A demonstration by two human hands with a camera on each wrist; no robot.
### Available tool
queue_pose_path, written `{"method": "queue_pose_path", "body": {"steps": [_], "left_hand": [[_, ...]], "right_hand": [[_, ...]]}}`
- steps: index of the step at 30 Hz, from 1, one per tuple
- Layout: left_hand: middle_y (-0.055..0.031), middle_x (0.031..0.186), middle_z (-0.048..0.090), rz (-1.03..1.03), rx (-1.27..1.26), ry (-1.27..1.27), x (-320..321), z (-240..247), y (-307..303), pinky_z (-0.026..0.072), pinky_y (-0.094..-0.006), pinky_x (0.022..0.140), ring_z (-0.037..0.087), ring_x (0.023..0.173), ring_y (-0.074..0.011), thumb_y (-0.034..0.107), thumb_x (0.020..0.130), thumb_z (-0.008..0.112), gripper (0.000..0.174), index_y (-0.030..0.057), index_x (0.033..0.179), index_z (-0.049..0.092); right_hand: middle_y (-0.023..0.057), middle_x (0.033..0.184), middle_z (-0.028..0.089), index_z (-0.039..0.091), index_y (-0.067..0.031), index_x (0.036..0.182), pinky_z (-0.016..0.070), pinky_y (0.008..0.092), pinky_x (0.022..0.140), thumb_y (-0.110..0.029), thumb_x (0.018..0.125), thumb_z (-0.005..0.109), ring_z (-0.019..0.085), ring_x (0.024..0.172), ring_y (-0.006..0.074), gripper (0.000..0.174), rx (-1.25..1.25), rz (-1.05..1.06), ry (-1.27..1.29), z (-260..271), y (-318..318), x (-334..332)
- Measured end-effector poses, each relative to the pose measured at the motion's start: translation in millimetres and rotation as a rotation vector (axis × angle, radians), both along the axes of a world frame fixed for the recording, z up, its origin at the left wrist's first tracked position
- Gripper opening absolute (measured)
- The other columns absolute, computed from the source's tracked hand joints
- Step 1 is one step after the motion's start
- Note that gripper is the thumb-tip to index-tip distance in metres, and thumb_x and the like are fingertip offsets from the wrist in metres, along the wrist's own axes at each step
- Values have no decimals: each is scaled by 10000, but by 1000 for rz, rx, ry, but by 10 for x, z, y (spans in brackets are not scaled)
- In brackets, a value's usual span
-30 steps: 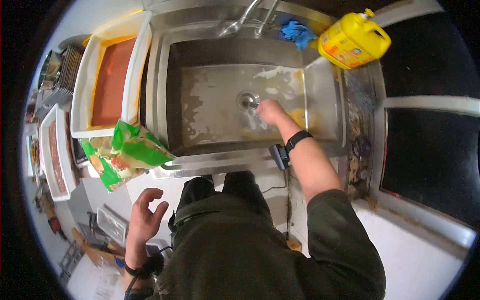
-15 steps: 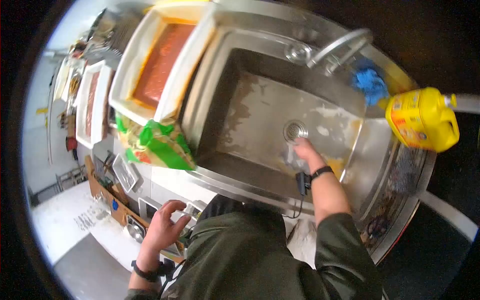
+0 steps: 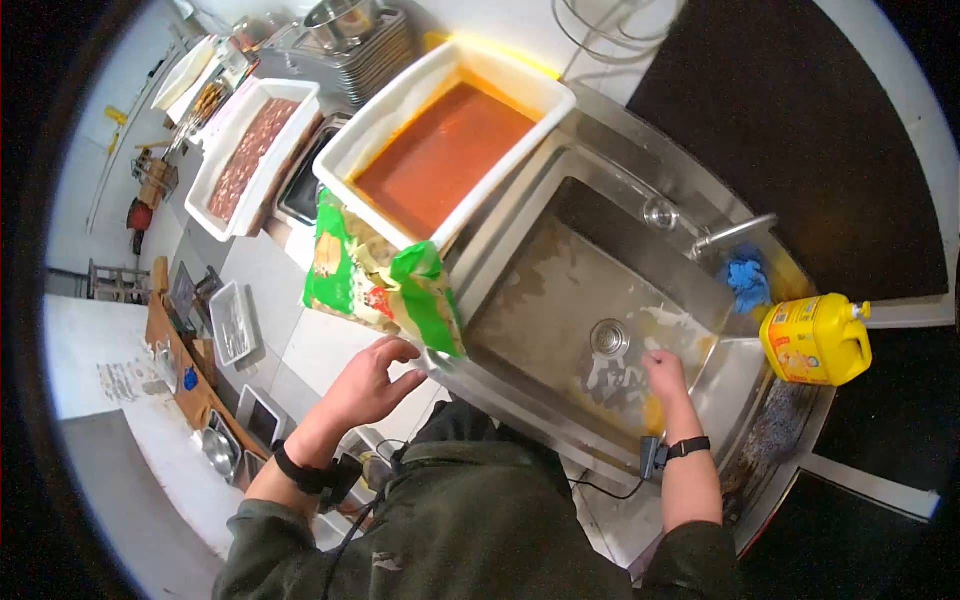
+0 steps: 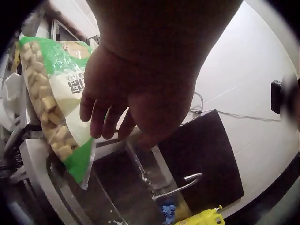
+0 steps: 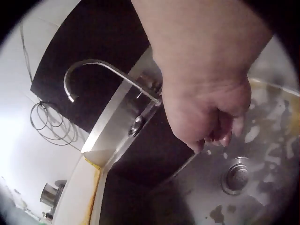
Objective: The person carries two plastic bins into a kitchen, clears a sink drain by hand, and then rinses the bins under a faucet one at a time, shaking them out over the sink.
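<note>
In the head view my right hand (image 3: 668,376) is over the steel sink (image 3: 560,300), to the right of the round drain (image 3: 609,339). The right wrist view shows the same hand (image 5: 206,110) with its fingers curled in, and nothing can be made out in them. My left hand (image 3: 372,382) is beside the green and white bag (image 3: 345,270), its fingers loosely bent and apart. From the left wrist, the hand (image 4: 136,98) overlaps the edge of the bag (image 4: 70,101), which has pale cubes inside; contact cannot be told.
A white tub (image 3: 335,150) of red-orange liquid stands left of the sink, with a tray of brownish food (image 3: 250,160) beyond it. The faucet (image 3: 735,233), a blue crumpled item (image 3: 748,284) and a yellow jug (image 3: 808,340) line the far and right sides.
The head view has turned and shifted leftward. My right hand has moved from beside the drain to farther right over the basin. My left hand has come up close to the bag.
</note>
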State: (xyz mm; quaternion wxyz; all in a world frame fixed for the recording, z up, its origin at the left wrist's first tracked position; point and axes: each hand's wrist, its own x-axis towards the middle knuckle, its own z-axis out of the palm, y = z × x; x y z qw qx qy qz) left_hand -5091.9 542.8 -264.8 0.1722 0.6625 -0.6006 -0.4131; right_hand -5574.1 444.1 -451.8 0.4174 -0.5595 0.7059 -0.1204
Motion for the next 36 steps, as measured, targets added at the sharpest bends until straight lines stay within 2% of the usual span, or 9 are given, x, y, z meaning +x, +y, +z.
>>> {"method": "queue_pose_path", "body": {"steps": [5, 10, 13, 15, 19, 21, 27, 34, 36], "left_hand": [[-163, 971, 615, 28, -13, 58, 500, -134, 517, 495, -383, 813, 610, 922, -304, 234, 825, 668, 296, 1, 1001, 619], [-156, 979, 613, 131, 58, 59, 1106, -272, 1261, 485, -374, 838, 601, 930, -298, 222, 821, 669, 298, -5, 1004, 610], [-164, 973, 619, 242, 79, 54, 1505, -337, 1786, 496, -380, 817, 613, 921, -303, 248, 824, 666, 310, -3, 1000, 621], [-171, 983, 622, 399, 142, 55, 1763, -373, 2096, 493, -373, 822, 614, 921, -304, 246, 824, 666, 320, -11, 1008, 618], [-184, 981, 627, 542, 203, 47, 2146, -406, 2564, 490, -365, 820, 617, 937, -302, 242, 822, 662, 328, -19, 1015, 614], [-170, 978, 631, 541, 220, 34, 2227, -447, 2684, 492, -361, 811, 619, 939, -285, 234, 825, 660, 325, -12, 1030, 605], [-168, 986, 627, 561, 216, 26, 2291, -405, 2796, 491, -367, 814, 615, 956, -281, 235, 828, 655, 334, -9, 1047, 594], [-177, 1005, 616, 584, 194, -42, 2042, -106, 2476, 487, -376, 831, 604, 952, -301, 245, 835, 639, 335, -15, 1041, 588], [-175, 994, 616, 532, 241, -108, 1926, -16, 2287, 488, -374, 827, 603, 945, -303, 237, 831, 636, 319, -19, 1017, 594]], "right_hand": [[182, 848, 679, 669, 18, 871, 487, 368, 724, -296, 809, 646, 652, 806, 305, 321, -55, 83, 176, 413, 1, 1075], [177, 833, 678, 665, 18, 880, 489, 360, 708, -320, 805, 648, 646, 786, 327, 347, -48, 276, 142, 754, -25, 2335], [172, 921, 680, 673, -7, 929, 472, 410, 809, -307, 820, 617, 639, 886, 334, 324, 54, 438, 334, 767, 67, 2828], [152, 979, 681, 667, -31, 1053, 442, 452, 899, -351, 816, 615, 632, 975, 309, 403, -4, 844, 934, 328, 122, 2719], [149, 1037, 667, 658, -50, 1071, 386, 500, 965, -350, 825, 583, 605, 1046, 312, 395, -392, 721, 987, 266, 354, 3081], [158, 1003, 672, 671, -42, 999, 430, 461, 922, -359, 812, 607, 616, 998, 330, 373, -56, 567, 642, 592, 101, 3633], [174, 940, 678, 676, -15, 919, 488, 372, 807, -328, 793, 642, 631, 920, 340, 339, -88, 413, 315, 416, 4, 4215], [187, 1021, 667, 641, 16, 1062, 482, 358, 833, -233, 807, 613, 643, 943, 270, 358, -44, 441, 87, 406, -19, 4255], [232, 1074, 637, 625, 27, 1082, 458, 400, 905, -260, 803, 586, 598, 1042, 357, 402, 7, 395, -32, 408, -24, 4225]]}}
